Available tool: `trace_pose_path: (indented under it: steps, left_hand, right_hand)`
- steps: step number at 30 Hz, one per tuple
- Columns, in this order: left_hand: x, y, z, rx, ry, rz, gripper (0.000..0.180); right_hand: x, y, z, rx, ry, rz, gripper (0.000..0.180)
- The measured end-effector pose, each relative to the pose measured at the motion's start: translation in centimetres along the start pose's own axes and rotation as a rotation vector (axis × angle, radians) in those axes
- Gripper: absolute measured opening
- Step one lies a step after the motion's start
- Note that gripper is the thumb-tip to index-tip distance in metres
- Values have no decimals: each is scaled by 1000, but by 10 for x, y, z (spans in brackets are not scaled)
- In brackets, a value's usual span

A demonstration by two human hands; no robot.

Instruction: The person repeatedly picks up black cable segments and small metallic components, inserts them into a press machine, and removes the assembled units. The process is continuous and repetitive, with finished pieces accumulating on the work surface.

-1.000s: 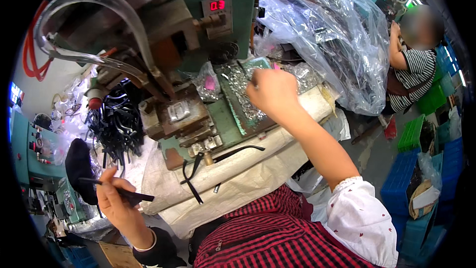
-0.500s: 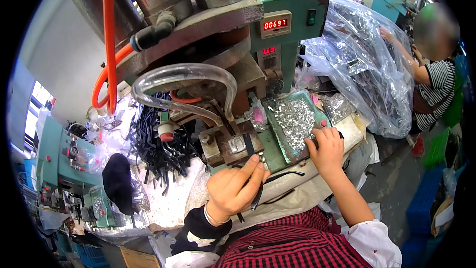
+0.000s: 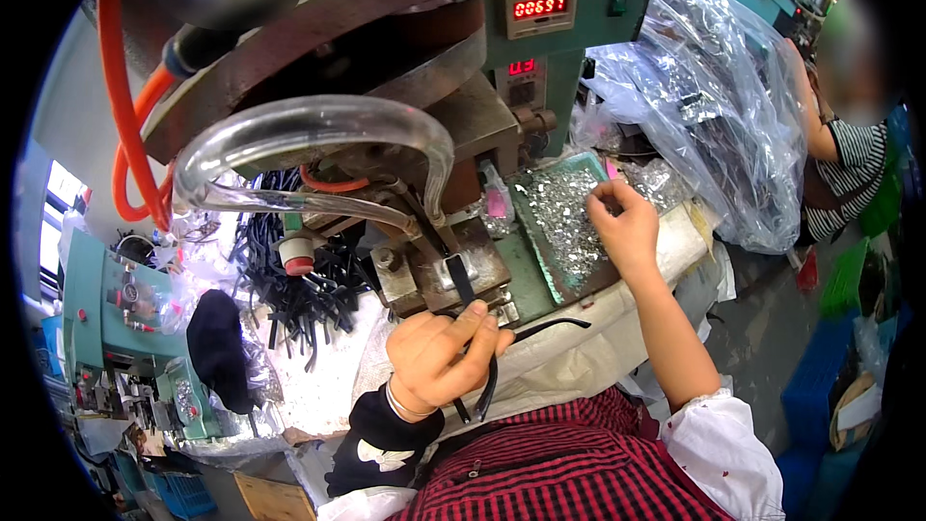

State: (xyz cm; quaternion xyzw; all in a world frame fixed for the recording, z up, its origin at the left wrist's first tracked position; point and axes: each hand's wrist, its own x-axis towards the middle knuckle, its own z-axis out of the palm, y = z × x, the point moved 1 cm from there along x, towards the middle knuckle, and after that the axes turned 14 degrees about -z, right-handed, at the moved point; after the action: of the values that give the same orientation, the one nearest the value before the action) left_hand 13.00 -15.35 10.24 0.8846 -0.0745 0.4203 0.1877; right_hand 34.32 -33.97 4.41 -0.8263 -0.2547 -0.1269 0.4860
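Note:
My left hand (image 3: 442, 357) is closed on black eyeglass temples (image 3: 554, 327). One straight end points away from my fingers onto the silver plate of a metal fixture block (image 3: 446, 280) under the press. Other curved ends stick out to the right and below my hand. Over the right side of a green tray (image 3: 542, 268), my right hand (image 3: 627, 232) has thumb and forefinger drawn together. Whatever they may hold is too small to make out. Small shiny metal pieces (image 3: 571, 222) fill the tray.
A green press with a red digital counter (image 3: 538, 8) rises ahead; a clear hose (image 3: 318, 116) loops from it. Left of the fixture are a red-capped button (image 3: 298, 260) and piled black strips (image 3: 265, 251). At right stands a large plastic bag (image 3: 704, 125), with a person (image 3: 854, 164) beyond.
My right hand has moved from the tray's right edge to above the metal pieces, its fingers now pinched. The temple in my left hand now lies across the fixture's plate. The view has shifted closer.

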Motion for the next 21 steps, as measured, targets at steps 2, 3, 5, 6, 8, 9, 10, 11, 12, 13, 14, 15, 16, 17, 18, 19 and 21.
trace_pose_path:
  steps: [2,3,5,6,8,9,10,11,12,13,14,15,16,17,18,19,21]
  left_hand:
    - [1,0,3,-1,9,5,32]
    - [2,0,1,4,3,9,32]
    - [1,2,2,-8,8,-9,31]
    - [0,4,1,-14,20,-26,32]
    - [-5,8,-1,-15,17,-98,31]
    - [-12,15,-2,2,84,-178,27]
    - [-16,23,-7,-39,43,-278,27]
    - [-22,26,-16,-95,-1,-379,28]
    - [-35,24,-30,-24,8,-381,30]
    - [-49,20,-38,26,13,-377,32]
    - [-61,16,-44,76,15,-374,34]
    - [-73,7,-57,184,49,-395,33]
    - [-78,-4,-76,269,81,-405,32]
    - [-72,-9,-94,324,92,-534,28]
    - [-62,-17,-114,389,53,-662,23]
    - [-62,-29,-130,421,49,-781,23]
    - [-63,-66,-145,577,34,-712,15]
  right_hand:
    - [-8,4,6,-204,6,-348,9]
    - [-13,-3,12,-259,-24,-544,11]
    - [-18,-17,21,-373,-130,-757,15]
    - [-19,-13,28,-485,-260,-764,21]
    - [-15,-3,30,-590,-267,-661,24]
    - [-11,-4,34,-661,-254,-643,25]
    - [-10,-7,31,-657,-255,-577,25]
    - [-13,-9,22,-662,-263,-497,26]
    - [-17,-4,19,-637,-217,-524,24]
    - [-19,-3,15,-628,-167,-538,22]
    - [-18,-6,16,-553,-161,-520,19]
    - [-19,-6,19,-490,-155,-501,16]
    - [-17,-7,18,-463,-64,-599,13]
    - [-17,-4,18,-438,-65,-585,13]
    - [-17,-5,17,-427,-57,-567,13]
    - [-16,-6,16,-407,-47,-555,13]
    - [-12,-7,18,-318,-58,-473,12]
